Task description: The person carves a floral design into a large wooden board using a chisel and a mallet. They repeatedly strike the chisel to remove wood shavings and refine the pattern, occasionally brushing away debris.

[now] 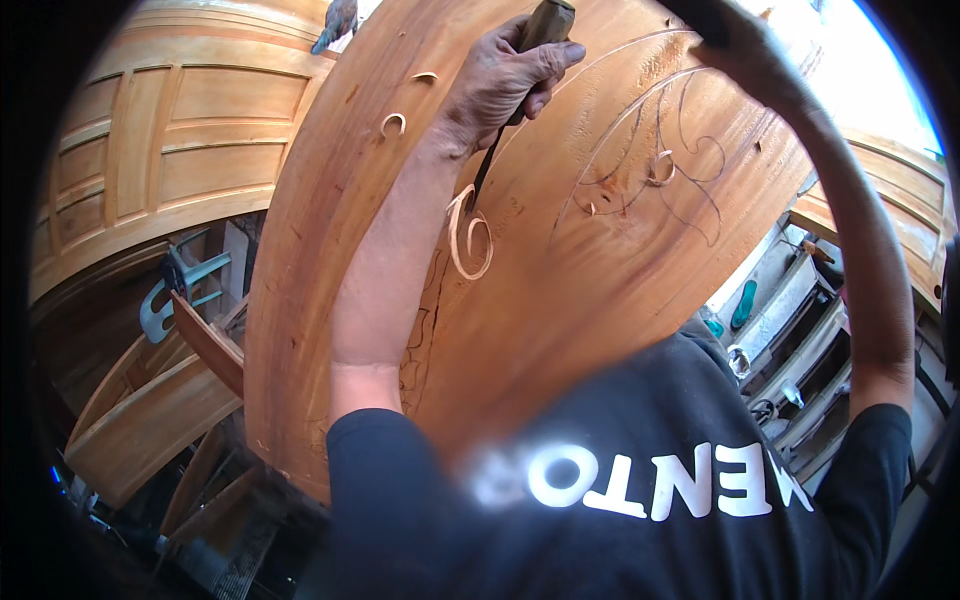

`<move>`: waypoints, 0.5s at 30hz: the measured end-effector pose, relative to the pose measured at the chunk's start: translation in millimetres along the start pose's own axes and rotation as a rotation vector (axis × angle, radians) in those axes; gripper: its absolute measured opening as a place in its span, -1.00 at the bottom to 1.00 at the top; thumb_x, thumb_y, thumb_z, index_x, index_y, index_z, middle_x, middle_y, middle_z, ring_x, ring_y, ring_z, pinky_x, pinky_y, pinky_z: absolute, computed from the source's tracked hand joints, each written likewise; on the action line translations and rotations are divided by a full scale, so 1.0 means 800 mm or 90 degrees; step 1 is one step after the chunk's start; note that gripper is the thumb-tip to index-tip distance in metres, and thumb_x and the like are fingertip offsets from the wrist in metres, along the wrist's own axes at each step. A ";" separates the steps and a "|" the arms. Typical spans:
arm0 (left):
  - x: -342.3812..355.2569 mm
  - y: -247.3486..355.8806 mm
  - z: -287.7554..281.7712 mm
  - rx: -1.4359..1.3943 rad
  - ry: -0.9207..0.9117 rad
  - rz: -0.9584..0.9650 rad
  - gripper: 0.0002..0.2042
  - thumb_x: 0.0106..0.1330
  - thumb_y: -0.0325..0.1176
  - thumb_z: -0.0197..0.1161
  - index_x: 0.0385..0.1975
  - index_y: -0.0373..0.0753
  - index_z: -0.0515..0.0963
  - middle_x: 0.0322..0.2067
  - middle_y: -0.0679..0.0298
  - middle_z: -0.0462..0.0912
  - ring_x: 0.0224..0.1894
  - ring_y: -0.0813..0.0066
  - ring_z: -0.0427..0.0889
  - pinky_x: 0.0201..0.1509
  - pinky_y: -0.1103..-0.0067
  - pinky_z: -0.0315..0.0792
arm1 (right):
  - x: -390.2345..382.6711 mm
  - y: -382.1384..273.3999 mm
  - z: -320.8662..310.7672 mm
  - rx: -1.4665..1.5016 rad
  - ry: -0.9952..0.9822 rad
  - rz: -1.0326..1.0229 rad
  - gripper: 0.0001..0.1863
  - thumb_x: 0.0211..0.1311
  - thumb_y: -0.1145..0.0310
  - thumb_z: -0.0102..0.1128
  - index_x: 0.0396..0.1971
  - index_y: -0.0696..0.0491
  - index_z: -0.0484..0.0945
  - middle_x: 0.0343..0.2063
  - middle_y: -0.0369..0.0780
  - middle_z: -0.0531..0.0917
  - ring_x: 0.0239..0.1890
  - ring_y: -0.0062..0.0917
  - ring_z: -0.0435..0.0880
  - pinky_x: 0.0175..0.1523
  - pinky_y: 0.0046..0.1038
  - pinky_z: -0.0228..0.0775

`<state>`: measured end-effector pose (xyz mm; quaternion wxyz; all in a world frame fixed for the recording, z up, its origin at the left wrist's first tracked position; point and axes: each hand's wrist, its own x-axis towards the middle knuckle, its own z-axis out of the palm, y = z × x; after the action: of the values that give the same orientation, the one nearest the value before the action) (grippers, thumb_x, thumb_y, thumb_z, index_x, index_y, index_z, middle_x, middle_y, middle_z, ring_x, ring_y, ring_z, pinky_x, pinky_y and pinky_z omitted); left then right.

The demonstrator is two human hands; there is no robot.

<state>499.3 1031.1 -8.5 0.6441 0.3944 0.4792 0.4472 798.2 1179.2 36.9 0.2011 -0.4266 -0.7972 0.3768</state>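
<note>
My left hand [505,80] is wrapped round the wooden handle of a chisel [548,22]. Its dark blade slants down to the face of a large reddish-brown wooden slab [560,290], where a long curled wood shaving [470,248] rises at the tip. My right hand [750,60] is raised at the upper right, closed round a dark tool [700,18] cut off by the picture's top edge; its kind does not show. Drawn curving lines and scrolls [690,165] mark the slab's upper right, next to shallow tooled marks. A pencilled pattern [415,345] runs beside my left forearm.
Small loose shavings [393,124] lie on the slab. Panelled wooden doors [220,110] stand at the left, with another panelled piece [900,180] at the right. Curved wooden parts [150,430] and a pale blue clamp-like object [165,305] are at lower left. A green sandal [744,303] lies at right.
</note>
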 end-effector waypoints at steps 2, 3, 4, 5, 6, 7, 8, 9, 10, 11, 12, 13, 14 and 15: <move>0.009 0.001 0.012 -0.016 -0.029 0.002 -0.76 0.37 -0.15 0.44 -0.24 -0.11 0.53 -0.63 0.53 0.45 -0.72 0.78 0.40 -0.68 0.73 0.26 | 0.010 0.036 -0.046 0.114 0.123 0.081 -0.51 0.12 0.40 0.36 0.09 0.09 0.48 -0.40 -0.28 0.63 -0.45 -0.62 0.60 -0.34 -0.49 0.49; 0.019 0.000 0.021 -0.027 -0.062 0.016 -0.75 0.37 -0.15 0.45 -0.23 -0.12 0.53 -0.62 0.53 0.46 -0.71 0.77 0.41 -0.68 0.73 0.26 | 0.005 0.050 -0.070 0.166 0.192 0.122 -0.51 0.11 0.41 0.36 0.08 0.09 0.48 -0.41 -0.28 0.62 -0.45 -0.62 0.59 -0.34 -0.49 0.49; 0.016 -0.003 0.012 -0.025 -0.053 0.022 -0.75 0.36 -0.15 0.45 -0.23 -0.12 0.53 -0.62 0.53 0.46 -0.71 0.77 0.41 -0.67 0.73 0.26 | 0.024 0.055 -0.060 0.247 0.229 0.147 -0.51 0.11 0.42 0.37 0.07 0.09 0.47 -0.41 -0.28 0.62 -0.46 -0.62 0.59 -0.34 -0.49 0.49; 0.000 -0.011 -0.012 -0.027 -0.023 0.031 -0.74 0.35 -0.18 0.47 -0.23 -0.15 0.54 -0.61 0.52 0.47 -0.70 0.78 0.42 -0.67 0.75 0.26 | 0.021 -0.086 0.037 0.335 0.471 0.132 -0.56 0.08 0.42 0.37 -0.02 0.09 0.47 -0.47 -0.32 0.56 -0.52 -0.66 0.52 -0.39 -0.52 0.44; 0.003 -0.005 -0.001 -0.029 -0.051 0.056 -0.73 0.33 -0.20 0.48 -0.23 -0.18 0.55 -0.61 0.50 0.48 -0.69 0.79 0.42 -0.66 0.77 0.26 | -0.001 -0.040 0.016 0.462 0.207 0.006 -0.48 0.07 0.43 0.38 0.08 0.09 0.45 -0.39 -0.26 0.62 -0.43 -0.58 0.60 -0.31 -0.47 0.50; 0.006 -0.002 0.004 -0.030 -0.070 0.076 -0.73 0.32 -0.22 0.50 -0.23 -0.21 0.55 -0.61 0.49 0.49 -0.68 0.80 0.43 -0.66 0.79 0.25 | -0.016 -0.028 0.013 0.400 0.055 -0.021 -0.37 0.06 0.45 0.38 0.19 0.05 0.40 -0.24 -0.21 0.62 -0.26 -0.49 0.60 -0.17 -0.42 0.50; 0.000 0.000 0.005 -0.020 -0.059 0.073 -0.71 0.31 -0.22 0.50 -0.20 -0.23 0.55 -0.61 0.49 0.49 -0.68 0.80 0.43 -0.66 0.78 0.25 | -0.024 -0.014 0.018 0.338 -0.102 -0.063 -0.26 0.05 0.47 0.38 0.30 0.01 0.34 -0.10 -0.15 0.62 -0.10 -0.40 0.61 -0.02 -0.37 0.50; -0.010 0.001 0.006 -0.015 -0.047 0.070 -0.70 0.31 -0.22 0.51 -0.18 -0.25 0.55 -0.61 0.49 0.48 -0.68 0.80 0.42 -0.67 0.78 0.24 | -0.043 -0.066 0.040 0.099 -0.126 -0.008 -0.13 0.03 0.50 0.38 0.42 -0.08 0.26 0.11 -0.10 0.56 0.14 -0.31 0.54 0.18 -0.30 0.44; -0.018 0.000 0.009 -0.011 -0.038 0.065 -0.68 0.30 -0.22 0.51 -0.15 -0.26 0.56 -0.61 0.49 0.48 -0.68 0.80 0.42 -0.67 0.77 0.24 | -0.057 -0.093 0.052 -0.141 -0.145 0.048 0.01 0.02 0.53 0.38 0.54 -0.17 0.17 0.33 -0.05 0.51 0.37 -0.21 0.47 0.38 -0.23 0.38; -0.018 0.002 0.012 -0.017 -0.045 0.069 -0.67 0.30 -0.22 0.52 -0.14 -0.27 0.56 -0.61 0.49 0.48 -0.68 0.80 0.42 -0.66 0.77 0.24 | -0.050 -0.078 0.039 -0.197 -0.122 0.029 -0.01 0.02 0.56 0.36 0.53 -0.07 0.18 0.32 -0.07 0.51 0.36 -0.19 0.48 0.38 -0.23 0.38; -0.018 0.005 0.015 -0.023 -0.053 0.073 -0.66 0.30 -0.22 0.52 -0.13 -0.28 0.56 -0.62 0.49 0.48 -0.68 0.80 0.42 -0.66 0.77 0.24 | -0.037 -0.046 0.024 -0.182 -0.052 -0.049 -0.07 0.03 0.58 0.35 0.49 -0.01 0.23 0.20 -0.08 0.59 0.25 -0.23 0.58 0.28 -0.25 0.47; -0.021 0.007 0.016 -0.032 -0.060 0.079 -0.65 0.30 -0.21 0.52 -0.12 -0.29 0.56 -0.62 0.49 0.47 -0.67 0.79 0.41 -0.65 0.77 0.25 | -0.035 -0.048 -0.002 -0.026 -0.078 -0.088 -0.20 0.06 0.56 0.34 0.39 0.05 0.31 0.04 -0.11 0.64 0.09 -0.30 0.65 0.13 -0.29 0.53; -0.020 0.004 0.011 -0.028 -0.073 0.084 -0.64 0.30 -0.20 0.52 -0.12 -0.29 0.56 -0.62 0.48 0.47 -0.67 0.78 0.41 -0.63 0.76 0.27 | -0.031 -0.057 -0.022 0.134 -0.119 -0.123 -0.32 0.09 0.54 0.34 0.29 0.11 0.40 -0.11 -0.15 0.69 -0.07 -0.37 0.72 -0.01 -0.33 0.59; -0.020 0.003 0.007 -0.008 -0.072 0.085 -0.64 0.30 -0.20 0.52 -0.11 -0.30 0.56 -0.63 0.47 0.47 -0.67 0.78 0.41 -0.62 0.76 0.28 | -0.024 -0.065 -0.026 0.245 -0.024 -0.038 -0.49 0.12 0.48 0.34 0.12 0.13 0.49 -0.26 -0.20 0.67 -0.23 -0.47 0.70 -0.15 -0.40 0.57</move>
<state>501.8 1015.8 -0.7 0.6413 0.4460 0.4122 0.4690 794.8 1153.4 90.0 0.2754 -0.3492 -0.7264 0.5240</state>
